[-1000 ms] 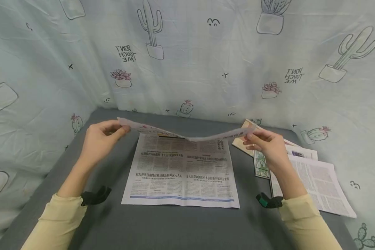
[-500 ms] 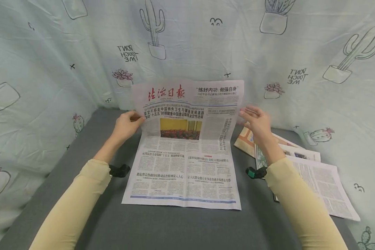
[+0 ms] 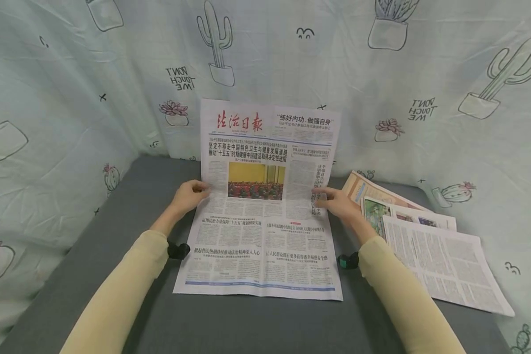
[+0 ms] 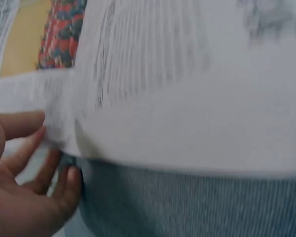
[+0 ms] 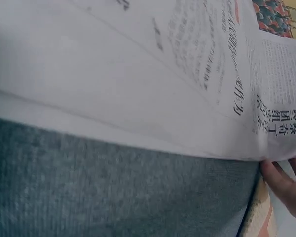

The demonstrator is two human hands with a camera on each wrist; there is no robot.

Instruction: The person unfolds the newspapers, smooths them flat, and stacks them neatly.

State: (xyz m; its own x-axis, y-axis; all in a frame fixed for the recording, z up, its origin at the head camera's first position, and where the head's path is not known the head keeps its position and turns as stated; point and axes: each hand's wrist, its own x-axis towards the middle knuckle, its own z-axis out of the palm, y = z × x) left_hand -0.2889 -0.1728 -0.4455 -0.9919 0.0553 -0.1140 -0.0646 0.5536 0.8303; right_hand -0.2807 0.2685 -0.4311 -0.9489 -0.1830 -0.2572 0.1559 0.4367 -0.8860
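Note:
A printed newspaper (image 3: pixel 256 246) with a red title and a colour photo is unfolded in front of me. Its lower half lies flat on the grey table, while the upper half tilts up toward the curtain. At the left edge, near the photo's height, my left hand (image 3: pixel 187 196) holds the sheet. In the left wrist view, fingers (image 4: pixel 19 123) overlap the printed side and others curl at the edge. My right hand (image 3: pixel 340 204) grips the opposite edge beside the vertical headline. The right wrist view shows fingertips (image 5: pixel 270 173) right at the paper's border.
Several more printed papers (image 3: pixel 447 265) lie overlapped on the right side of the grey table (image 3: pixel 256 324). A pale curtain (image 3: pixel 265 64) with cactus drawings rises behind and along both sides. Each wrist wears a black strap (image 3: pixel 178 250).
The upper half of the newspaper has swung up and back from a folded sheet, showing its title and photo. Both hands have come down along its sides and closer together.

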